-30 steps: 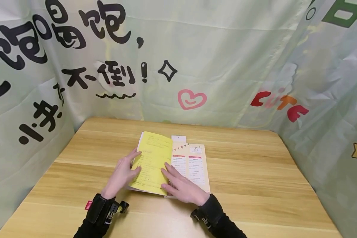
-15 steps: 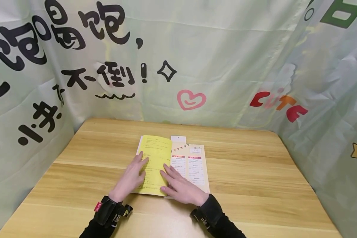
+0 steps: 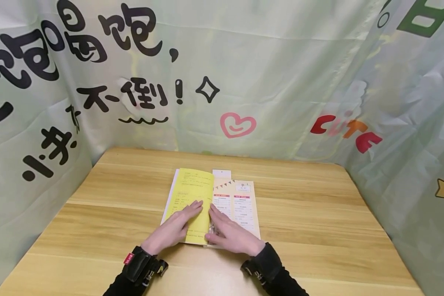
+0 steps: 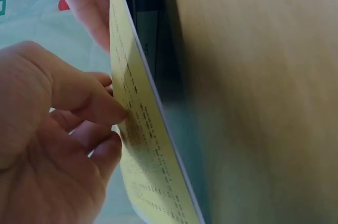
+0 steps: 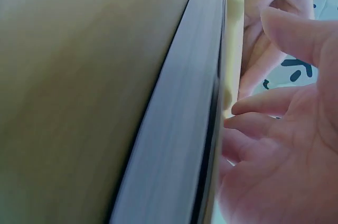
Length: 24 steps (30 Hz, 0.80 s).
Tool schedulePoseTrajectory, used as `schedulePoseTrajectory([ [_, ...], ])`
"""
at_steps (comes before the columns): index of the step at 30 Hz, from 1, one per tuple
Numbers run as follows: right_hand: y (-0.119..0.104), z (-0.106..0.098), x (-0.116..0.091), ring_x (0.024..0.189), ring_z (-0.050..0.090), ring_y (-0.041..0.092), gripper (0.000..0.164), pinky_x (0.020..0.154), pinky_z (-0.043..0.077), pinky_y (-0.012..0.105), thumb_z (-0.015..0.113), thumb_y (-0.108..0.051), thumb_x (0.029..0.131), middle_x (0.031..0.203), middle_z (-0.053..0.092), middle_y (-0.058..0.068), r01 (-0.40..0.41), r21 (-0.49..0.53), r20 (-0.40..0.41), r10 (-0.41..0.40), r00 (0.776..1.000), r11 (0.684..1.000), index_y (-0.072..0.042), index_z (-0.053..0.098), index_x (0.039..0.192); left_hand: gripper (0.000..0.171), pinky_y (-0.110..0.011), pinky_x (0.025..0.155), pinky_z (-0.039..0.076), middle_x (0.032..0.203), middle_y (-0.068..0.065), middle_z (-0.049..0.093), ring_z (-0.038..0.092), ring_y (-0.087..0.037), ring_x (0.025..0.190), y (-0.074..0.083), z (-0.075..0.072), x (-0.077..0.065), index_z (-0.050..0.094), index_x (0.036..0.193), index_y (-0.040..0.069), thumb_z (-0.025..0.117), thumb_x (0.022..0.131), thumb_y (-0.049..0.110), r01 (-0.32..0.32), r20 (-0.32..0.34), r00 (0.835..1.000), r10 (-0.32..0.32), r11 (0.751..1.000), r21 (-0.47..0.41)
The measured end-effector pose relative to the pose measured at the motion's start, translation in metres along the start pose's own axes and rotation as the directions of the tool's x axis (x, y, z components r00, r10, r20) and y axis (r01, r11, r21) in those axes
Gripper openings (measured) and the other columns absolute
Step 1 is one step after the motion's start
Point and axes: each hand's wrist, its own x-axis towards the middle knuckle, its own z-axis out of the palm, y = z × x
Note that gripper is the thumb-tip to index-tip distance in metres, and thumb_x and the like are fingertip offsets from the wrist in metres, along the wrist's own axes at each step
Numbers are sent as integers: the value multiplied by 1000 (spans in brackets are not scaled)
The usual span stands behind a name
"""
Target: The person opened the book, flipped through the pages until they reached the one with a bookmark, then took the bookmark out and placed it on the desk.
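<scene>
An open book lies on the table, its yellow left page point(image 3: 192, 189) covered in small print and its cream right page point(image 3: 244, 205) printed with columns under red headings. My left hand point(image 3: 174, 228) rests on the lower part of the yellow page, fingertips close to the fold. The right hand point(image 3: 233, 232) lies over the lower right page, its fingertips at the fold. In the left wrist view, fingertips touch the yellow page point(image 4: 140, 129). The thick block of pages point(image 5: 174, 102) shows edge-on in the right wrist view, with the right fingers beside it.
A small white tab point(image 3: 222, 173) sticks out beyond the book's top edge. The wooden table point(image 3: 311, 222) stretches around the book. A pale printed cloth point(image 3: 281, 82) hangs behind the table and along both sides.
My left hand has moved right from the outer edge of the yellow page toward the fold. The yellow page now lies lower at its top. The right hand has shifted slightly right.
</scene>
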Motion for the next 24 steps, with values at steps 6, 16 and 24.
schedulePoseTrajectory([
  [6, 7, -2, -6, 140, 19, 32, 77, 114, 25, 50, 49, -43, 97, 156, 16, 23, -16, -6, -1, 16, 1000, 1000, 6, 22, 149, 65, -46, 113, 27, 151, -14, 34, 29, -25, 138, 1, 0, 0, 44, 142, 0, 52, 79, -17, -12, 65, 998, 14, 999, -36],
  [16, 17, -8, -16, 141, 19, 31, 74, 114, 22, 53, 51, -45, 95, 154, 23, 21, -1, -9, 24, 1, 1000, 1000, 3, 30, 148, 66, -47, 113, 26, 150, -11, 37, 28, -24, 138, 3, 2, 2, 45, 141, 0, 47, 78, -17, -79, 133, 988, 82, 997, -26],
  [24, 23, -10, -21, 141, 17, 31, 72, 114, 20, 53, 54, -42, 95, 154, 24, 20, 17, -9, 43, -16, 999, 1000, 2, 32, 148, 48, -49, 114, 25, 151, -12, 36, 26, -25, 139, 8, 2, 2, 44, 142, 0, 52, 96, 13, -69, 159, 985, 71, 997, -20],
])
